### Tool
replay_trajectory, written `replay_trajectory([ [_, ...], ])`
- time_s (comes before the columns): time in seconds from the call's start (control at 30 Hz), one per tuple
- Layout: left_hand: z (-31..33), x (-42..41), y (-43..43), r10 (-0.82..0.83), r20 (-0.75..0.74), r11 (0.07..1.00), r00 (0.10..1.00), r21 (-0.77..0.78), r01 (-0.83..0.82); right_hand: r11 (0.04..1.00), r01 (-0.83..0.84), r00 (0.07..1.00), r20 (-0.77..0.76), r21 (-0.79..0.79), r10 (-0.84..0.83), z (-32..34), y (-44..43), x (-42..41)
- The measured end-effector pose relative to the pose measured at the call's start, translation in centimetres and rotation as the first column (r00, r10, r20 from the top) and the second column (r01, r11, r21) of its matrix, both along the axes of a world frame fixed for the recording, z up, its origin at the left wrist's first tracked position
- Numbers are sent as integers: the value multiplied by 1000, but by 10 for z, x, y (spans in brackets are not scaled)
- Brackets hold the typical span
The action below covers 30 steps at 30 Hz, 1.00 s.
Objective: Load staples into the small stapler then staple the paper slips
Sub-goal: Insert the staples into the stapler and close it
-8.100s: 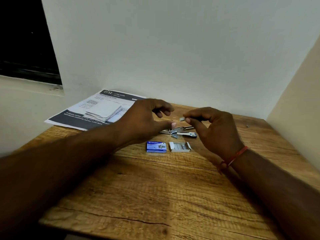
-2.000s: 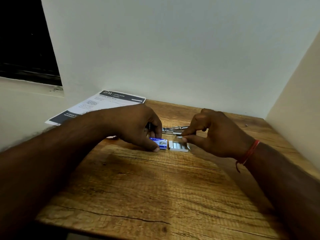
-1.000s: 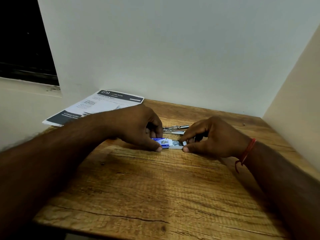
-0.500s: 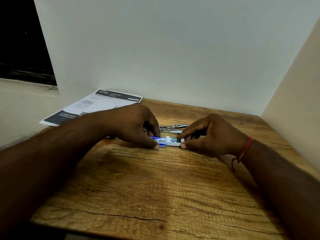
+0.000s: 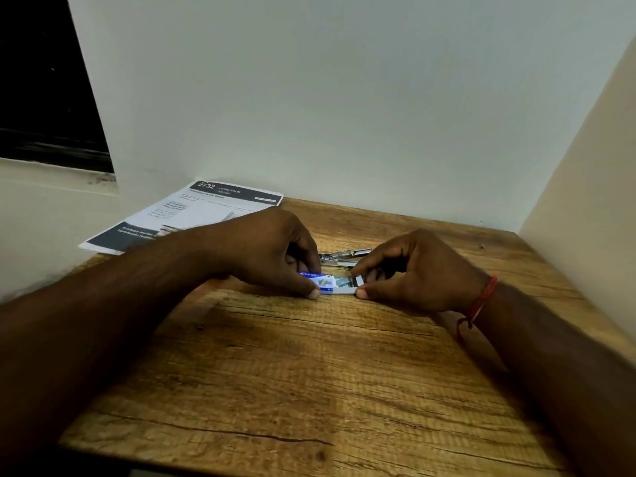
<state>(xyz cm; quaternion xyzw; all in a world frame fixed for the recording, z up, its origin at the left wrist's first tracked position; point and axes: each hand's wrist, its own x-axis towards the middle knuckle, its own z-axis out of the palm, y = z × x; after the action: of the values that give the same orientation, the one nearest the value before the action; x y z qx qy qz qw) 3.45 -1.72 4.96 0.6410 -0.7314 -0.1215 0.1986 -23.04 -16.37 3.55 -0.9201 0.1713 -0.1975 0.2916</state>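
Note:
On the wooden table my left hand pinches the blue sleeve of the staple box. My right hand pinches the white inner tray, which sits partly inside the sleeve with silver staples showing. The small metal stapler lies open on the table just behind the box, between my two hands. The paper slips are hidden behind my left forearm.
A printed sheet lies at the table's far left corner, partly over the edge. A white wall stands close behind the table, and another wall runs along its right side. A dark window opening is at the upper left.
My right hand has slid the white tray leftward into the blue sleeve, which my left hand holds in place. The open gap between sleeve and tray has closed up.

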Motion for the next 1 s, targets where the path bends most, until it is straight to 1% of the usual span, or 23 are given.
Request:
replay_trajectory([
  [0.23,0,1,0,-11,24,1000,1000,-2,11,1000,17,1000,-3,-16,-17,-1,2,1],
  [0.73,-5,0,-4,3,-37,1000,999,-2,-3,1000,30,1000,6,-5,-30,-5,1,4],
  [1.0,-7,0,-5,-13,5,999,1000,-31,14,998,55,998,4,-12,-55,-9,8,9],
])
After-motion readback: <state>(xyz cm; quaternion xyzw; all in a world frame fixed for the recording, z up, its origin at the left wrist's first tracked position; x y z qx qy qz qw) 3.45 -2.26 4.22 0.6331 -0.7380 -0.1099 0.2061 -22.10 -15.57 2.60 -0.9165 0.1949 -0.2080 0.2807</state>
